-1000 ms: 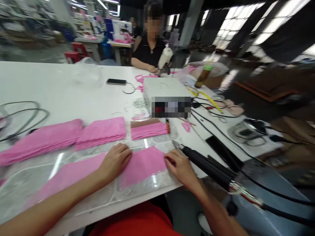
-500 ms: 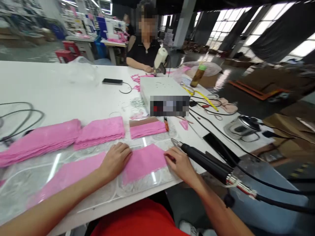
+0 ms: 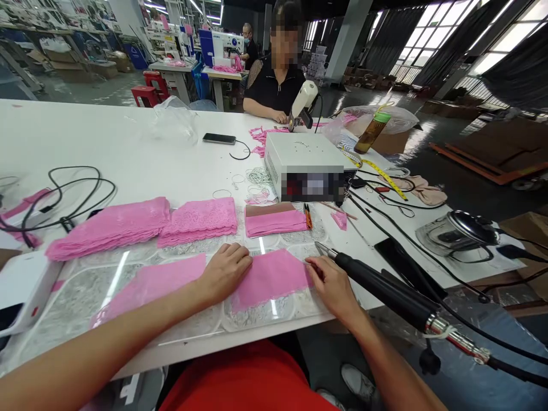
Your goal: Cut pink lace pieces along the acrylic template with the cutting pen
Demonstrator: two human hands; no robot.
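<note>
In front of me a pink fabric piece [image 3: 272,279] lies on a clear plastic-covered surface, its upper right corner cut at a slant. My left hand [image 3: 226,271] rests palm down at its left edge, fingers bent close together and pressed on the cloth; the thumb is hidden. At the right edge my right hand [image 3: 336,285] pinches the fabric between thumb and fingers. A longer pink lace piece [image 3: 160,279] extends leftward, partly under my left forearm. Just right of my right hand lies a black handheld tool [image 3: 381,285] with a metal tip and a cable.
Behind the cloth are two pink lace stacks [image 3: 117,225] [image 3: 201,220], a folded pink bundle [image 3: 276,221] and orange-handled snips [image 3: 307,217]. Beyond stands a white control box [image 3: 308,148]. A glass-like pot [image 3: 458,231] and cables are rightward. A person [image 3: 278,80] sits across the table.
The view has swung left, so everything sits farther right in the picture. Both hands keep their places on the pink fabric piece, with little visible movement.
</note>
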